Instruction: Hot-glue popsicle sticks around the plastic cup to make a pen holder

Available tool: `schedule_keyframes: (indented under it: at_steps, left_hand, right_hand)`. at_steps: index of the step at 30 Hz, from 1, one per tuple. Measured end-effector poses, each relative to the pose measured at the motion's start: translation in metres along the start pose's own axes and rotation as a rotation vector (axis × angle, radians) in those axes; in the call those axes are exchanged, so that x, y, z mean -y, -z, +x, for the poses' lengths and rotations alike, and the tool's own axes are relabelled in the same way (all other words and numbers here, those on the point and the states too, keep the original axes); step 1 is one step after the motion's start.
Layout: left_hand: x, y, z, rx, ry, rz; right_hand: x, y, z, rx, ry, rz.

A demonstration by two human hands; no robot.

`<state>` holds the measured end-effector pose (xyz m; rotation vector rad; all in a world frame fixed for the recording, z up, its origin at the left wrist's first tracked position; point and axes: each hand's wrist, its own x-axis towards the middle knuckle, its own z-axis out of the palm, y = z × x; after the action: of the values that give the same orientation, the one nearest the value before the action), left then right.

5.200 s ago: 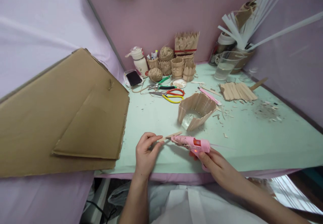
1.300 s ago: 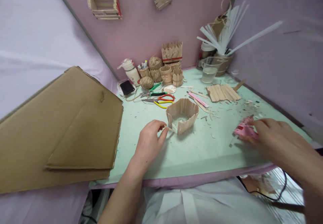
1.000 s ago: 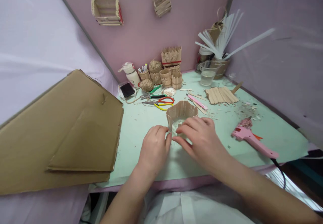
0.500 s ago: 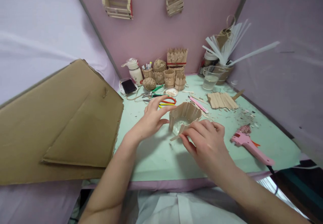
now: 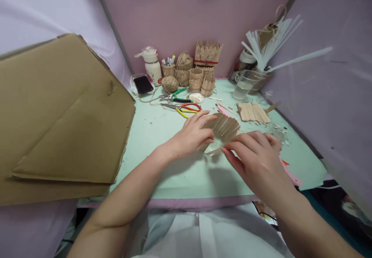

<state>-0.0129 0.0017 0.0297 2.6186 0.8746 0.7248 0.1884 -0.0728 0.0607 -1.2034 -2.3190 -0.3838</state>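
Note:
A cup of upright wooden craft sticks (image 5: 225,127) with a clear bottom is tilted on the green table, its opening partly toward me. My left hand (image 5: 193,137) grips its left side, the fingers curled over the rim. At the near side of the cup, my right hand (image 5: 257,155) pinches a flat wooden stick (image 5: 214,152). My right fingertips hide the end of that stick, and I cannot tell whether it touches the cup. Behind the cup, a pink cutter (image 5: 223,110) lies partly hidden.
Scissors (image 5: 190,107) and pliers (image 5: 177,98) lie behind my left hand. A pink glue gun (image 5: 292,174) is partly covered by my right hand. Cardboard (image 5: 64,114) stands at left. A stick panel (image 5: 253,113), a plastic cup of liquid (image 5: 242,89) and twine balls (image 5: 170,83) sit farther back.
My left hand has moved right and closed onto the cup's left side. The cup has tipped toward me. My right hand has shifted right with the stick. The view has tilted downward.

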Motion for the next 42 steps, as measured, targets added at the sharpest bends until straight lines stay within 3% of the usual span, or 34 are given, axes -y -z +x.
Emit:
schedule_keyframes:
  at_steps: [8, 18, 42]
  left_hand:
    - [0.022, -0.001, -0.012, 0.051, 0.049, -0.258]
    - [0.041, -0.028, -0.010, 0.147, 0.227, -0.557]
    - [0.044, -0.044, -0.007, 0.102, 0.256, -0.481]
  right_hand:
    - [-0.001, -0.013, 0.007, 0.023, 0.040, -0.018]
    - [-0.002, -0.016, 0.008, 0.039, 0.038, -0.027]
    - [-0.007, -0.027, 0.010, 0.010, -0.007, -0.066]
